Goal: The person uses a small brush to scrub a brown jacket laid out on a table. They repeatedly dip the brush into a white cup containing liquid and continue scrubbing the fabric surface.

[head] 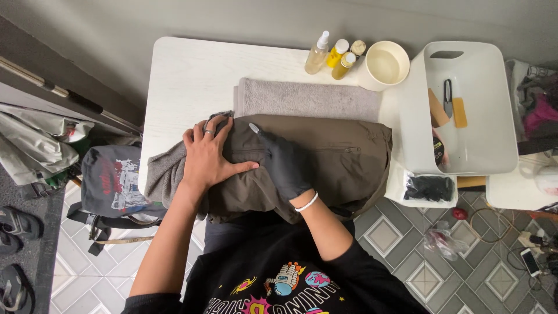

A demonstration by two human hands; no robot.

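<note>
1. Pressing flat on an olive-brown garment (325,157) at the centre of the frame, the bare left hand (210,156) lies open, fingers spread, gripping nothing.
2. The right hand (285,163), in a black glove, rests open just beside it, holding a small white-tipped tool (254,128) against the cloth.
3. A grey towel (308,99) lies above the garment on the white table (186,75).
4. Bottles (334,56) and a cream bowl (385,64) stand at upper centre.

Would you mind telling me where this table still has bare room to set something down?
The widest bare patch of the white table is its far left corner, bordered by the grey towel and bottles. The near side is crowded: the olive garment lies under the left hand and gloved right hand.
</note>
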